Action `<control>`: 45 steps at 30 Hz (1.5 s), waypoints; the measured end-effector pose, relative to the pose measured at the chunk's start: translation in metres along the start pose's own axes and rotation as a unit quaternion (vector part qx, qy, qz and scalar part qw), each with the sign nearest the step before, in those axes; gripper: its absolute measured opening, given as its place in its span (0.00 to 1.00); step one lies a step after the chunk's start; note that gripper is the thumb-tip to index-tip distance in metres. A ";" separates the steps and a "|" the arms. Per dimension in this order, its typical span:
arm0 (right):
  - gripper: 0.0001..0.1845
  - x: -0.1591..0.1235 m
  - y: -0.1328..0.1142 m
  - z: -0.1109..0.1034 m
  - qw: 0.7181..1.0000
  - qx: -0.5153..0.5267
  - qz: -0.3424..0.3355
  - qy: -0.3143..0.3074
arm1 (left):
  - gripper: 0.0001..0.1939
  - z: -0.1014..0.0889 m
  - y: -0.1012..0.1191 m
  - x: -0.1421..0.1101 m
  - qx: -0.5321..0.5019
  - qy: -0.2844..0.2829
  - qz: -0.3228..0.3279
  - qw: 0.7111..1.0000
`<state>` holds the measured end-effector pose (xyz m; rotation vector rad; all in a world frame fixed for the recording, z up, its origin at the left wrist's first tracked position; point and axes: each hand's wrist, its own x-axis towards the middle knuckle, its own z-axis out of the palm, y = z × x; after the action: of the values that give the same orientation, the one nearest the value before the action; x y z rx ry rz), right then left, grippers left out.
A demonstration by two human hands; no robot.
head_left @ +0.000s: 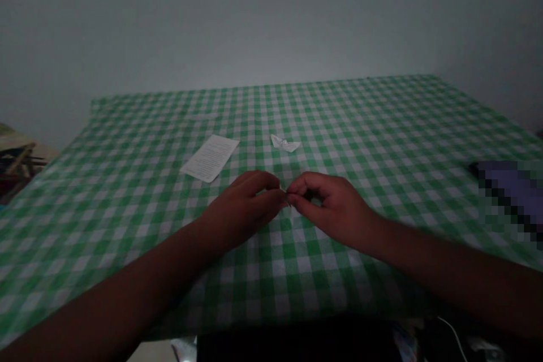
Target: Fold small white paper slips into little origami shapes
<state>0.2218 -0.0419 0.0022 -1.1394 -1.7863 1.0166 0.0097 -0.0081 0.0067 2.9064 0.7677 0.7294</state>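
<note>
My left hand [246,203] and my right hand [331,206] meet fingertip to fingertip over the middle of the table. Both pinch a small pale piece of paper [291,203], mostly hidden by the fingers; only a thin edge shows. Just beyond them lies a small white folded paper shape [285,143] with two wing-like ends. Farther left, past my left hand, a printed sheet of paper [211,157] rests flat, its lines of text too small to read.
A green and white checked cloth [365,130] covers the table, which reaches back to a plain wall [271,22]. At the right edge lies a dark, partly blurred flat object [509,186]. Various items stand beyond the table's left edge, and a white cable [453,332] shows below the front edge.
</note>
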 end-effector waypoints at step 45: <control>0.18 0.019 0.037 -0.007 0.990 0.116 0.068 0.029 | 0.07 0.013 -0.017 0.005 -0.142 0.062 -0.148 0.977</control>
<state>0.2343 -0.0120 -0.0247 -1.1437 -1.5154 1.2234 0.0114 0.0103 -0.0051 2.4425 0.9881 0.9056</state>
